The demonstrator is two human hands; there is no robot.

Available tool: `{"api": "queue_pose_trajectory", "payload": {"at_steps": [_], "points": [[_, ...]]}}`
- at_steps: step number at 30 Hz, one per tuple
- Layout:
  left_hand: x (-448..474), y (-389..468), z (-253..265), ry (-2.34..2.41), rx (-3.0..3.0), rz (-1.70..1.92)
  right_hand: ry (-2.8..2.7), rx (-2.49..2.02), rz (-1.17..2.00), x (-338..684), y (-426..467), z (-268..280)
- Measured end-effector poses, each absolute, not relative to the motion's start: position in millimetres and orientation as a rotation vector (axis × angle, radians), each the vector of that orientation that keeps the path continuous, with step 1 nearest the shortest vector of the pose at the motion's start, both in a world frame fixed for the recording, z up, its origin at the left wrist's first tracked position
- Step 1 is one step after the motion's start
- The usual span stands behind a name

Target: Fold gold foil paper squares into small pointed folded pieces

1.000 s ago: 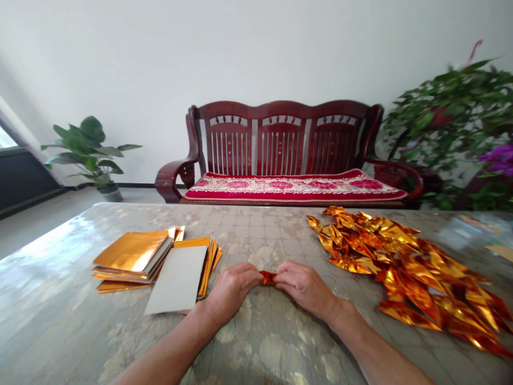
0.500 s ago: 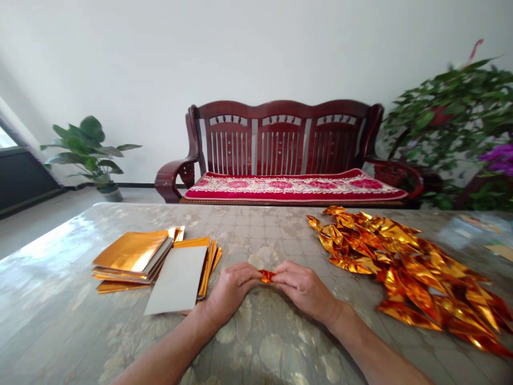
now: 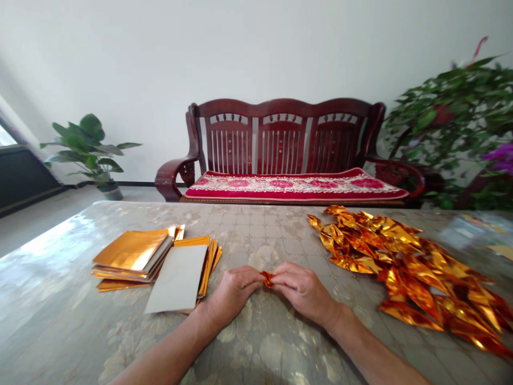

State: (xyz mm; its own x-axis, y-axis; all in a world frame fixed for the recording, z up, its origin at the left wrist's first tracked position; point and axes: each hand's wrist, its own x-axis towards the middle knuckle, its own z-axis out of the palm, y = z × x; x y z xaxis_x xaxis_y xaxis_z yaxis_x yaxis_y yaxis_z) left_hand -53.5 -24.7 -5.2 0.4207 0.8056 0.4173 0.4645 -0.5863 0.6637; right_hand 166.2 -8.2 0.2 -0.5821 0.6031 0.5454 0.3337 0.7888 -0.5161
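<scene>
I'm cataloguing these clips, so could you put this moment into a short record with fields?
Left hand: pinches the left end of a small foil piece
Right hand: pinches its right end
Sheets, left: gold-topped stack beside grey-topped stack
Right: heap of folded foil
Surface: patterned table
Behind: dark red wooden bench with patterned mat
Plants: potted plant, left; leafy greenery, right

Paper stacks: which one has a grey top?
The stack nearer the left hand: its top is plain grey, while the other stack shows shiny gold.
</scene>
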Motion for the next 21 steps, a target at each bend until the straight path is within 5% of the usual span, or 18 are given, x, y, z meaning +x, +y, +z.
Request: {"api": "queue_pose_trajectory", "payload": {"at_steps": [21], "points": [[-49.0,-29.0,-3.4,1.117,2.163,1.059,-2.238,-0.684,0.417,166.1,-10.1,-2.0]]}}
